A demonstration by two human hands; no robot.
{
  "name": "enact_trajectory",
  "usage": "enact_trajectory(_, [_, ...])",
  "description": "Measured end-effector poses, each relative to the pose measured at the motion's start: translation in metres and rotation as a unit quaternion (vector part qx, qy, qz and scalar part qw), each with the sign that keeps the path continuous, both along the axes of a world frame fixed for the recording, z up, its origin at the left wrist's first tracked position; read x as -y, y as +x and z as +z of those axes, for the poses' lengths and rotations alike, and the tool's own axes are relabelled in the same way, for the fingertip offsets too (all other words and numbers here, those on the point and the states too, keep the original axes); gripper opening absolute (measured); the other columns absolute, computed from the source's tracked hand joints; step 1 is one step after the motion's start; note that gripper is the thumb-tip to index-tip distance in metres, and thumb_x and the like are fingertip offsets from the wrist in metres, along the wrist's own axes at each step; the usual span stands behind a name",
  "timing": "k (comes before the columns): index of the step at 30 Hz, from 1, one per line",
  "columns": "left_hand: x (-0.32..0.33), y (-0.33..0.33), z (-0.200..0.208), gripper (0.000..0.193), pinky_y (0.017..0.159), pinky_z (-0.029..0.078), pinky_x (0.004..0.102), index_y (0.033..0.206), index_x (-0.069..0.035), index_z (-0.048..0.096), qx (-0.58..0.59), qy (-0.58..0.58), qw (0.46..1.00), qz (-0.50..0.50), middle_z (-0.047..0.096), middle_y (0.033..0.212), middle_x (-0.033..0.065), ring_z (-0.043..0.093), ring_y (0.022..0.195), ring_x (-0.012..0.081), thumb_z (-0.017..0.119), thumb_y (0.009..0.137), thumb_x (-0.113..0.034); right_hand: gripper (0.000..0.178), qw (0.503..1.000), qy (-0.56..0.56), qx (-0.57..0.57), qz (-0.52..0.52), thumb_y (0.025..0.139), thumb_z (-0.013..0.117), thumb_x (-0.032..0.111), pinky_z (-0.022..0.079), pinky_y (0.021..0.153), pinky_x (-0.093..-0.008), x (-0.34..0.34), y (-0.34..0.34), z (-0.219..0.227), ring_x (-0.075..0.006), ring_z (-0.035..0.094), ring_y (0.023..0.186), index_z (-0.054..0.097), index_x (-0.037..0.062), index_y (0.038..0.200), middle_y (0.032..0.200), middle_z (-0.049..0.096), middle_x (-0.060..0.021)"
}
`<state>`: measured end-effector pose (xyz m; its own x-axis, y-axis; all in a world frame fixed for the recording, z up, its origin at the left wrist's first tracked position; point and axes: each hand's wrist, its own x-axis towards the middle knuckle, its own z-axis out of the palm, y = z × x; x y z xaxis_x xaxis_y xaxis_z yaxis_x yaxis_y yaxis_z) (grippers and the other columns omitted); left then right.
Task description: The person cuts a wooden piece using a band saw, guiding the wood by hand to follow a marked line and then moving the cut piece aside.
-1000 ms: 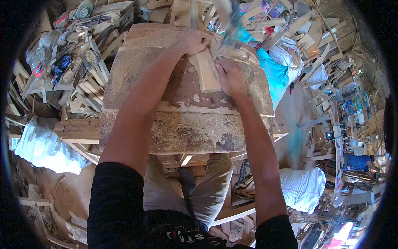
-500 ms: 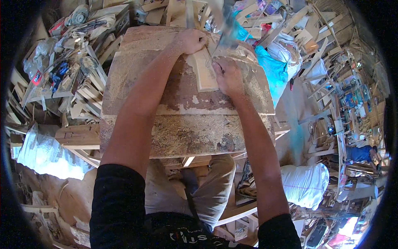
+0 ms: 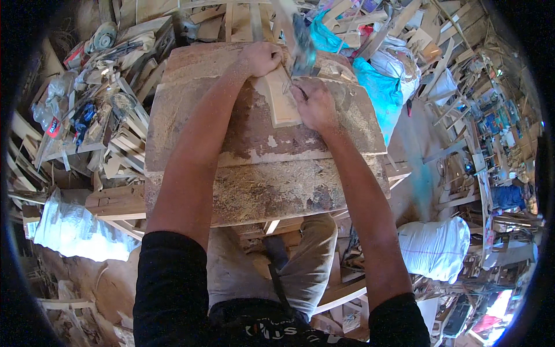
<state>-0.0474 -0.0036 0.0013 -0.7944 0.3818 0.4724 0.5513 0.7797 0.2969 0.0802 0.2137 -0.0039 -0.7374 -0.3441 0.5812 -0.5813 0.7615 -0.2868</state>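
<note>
A pale wooden board point(image 3: 283, 107) lies flat on the worn, sawdust-covered work table point(image 3: 196, 110), its narrow end toward me. My left hand point(image 3: 261, 59) is closed with curled fingers at the board's far left part. On its right edge my right hand point(image 3: 316, 104) is curled too, with the thumb side against the wood. Between and just beyond my hands stands a dusty, blurred upright machine part point(image 3: 302, 49), which looks like a saw's blade guide. A thin line runs down from it to the board. The fingertips of both hands are partly hidden.
Offcuts and a plastic bottle point(image 3: 53, 126) crowd a bench on the left. Turquoise sacking point(image 3: 378, 95) hangs by the table's right edge. A stuffed white sack point(image 3: 435, 247) stands on the right. Scrap wood is piled beyond the table. Loose sawdust covers the table's near ledge point(image 3: 272, 194).
The whole view has shifted and turned slightly. Both hands stay on the board, which seems a little farther from me on the table; their grip looks the same.
</note>
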Motion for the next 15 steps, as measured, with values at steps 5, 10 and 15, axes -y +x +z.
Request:
enact_trajectory(5, [-0.002,0.007,0.007,0.029,0.093,0.054,0.0526,0.104,-0.016,0.075,0.0,-0.016,1.0,0.023,0.074,0.109,0.0167,0.069,0.105,0.04,0.054,0.092,-0.031,0.029,1.0,0.015,-0.013,0.005,0.1,0.06,0.03,0.039,0.113,-0.0588,-0.002,-0.011,-0.009,-0.0411,0.066,0.11,0.073,0.0065,0.111,0.11,0.074,-0.0185])
enact_trajectory(10, [-0.003,0.005,0.011,0.03,0.094,0.054,0.0514,0.105,-0.014,0.075,0.023,-0.018,1.0,-0.004,0.074,0.108,0.0165,0.069,0.104,0.0402,0.053,0.093,-0.03,0.031,1.0,0.0,0.005,-0.001,0.101,0.06,0.033,0.039,0.113,-0.0579,-0.002,-0.01,-0.008,-0.042,0.067,0.107,0.075,0.0066,0.109,0.107,0.075,-0.0185])
enact_trajectory(15, [0.004,-0.009,0.0,0.03,0.092,0.054,0.0523,0.106,-0.014,0.075,-0.005,0.004,1.0,-0.022,0.074,0.106,0.0172,0.069,0.103,0.0406,0.052,0.094,-0.029,0.027,1.0,0.015,0.002,-0.003,0.099,0.065,0.025,0.051,0.097,-0.0497,0.002,-0.013,-0.006,-0.0411,0.065,0.109,0.074,0.0038,0.111,0.108,0.072,-0.0204])
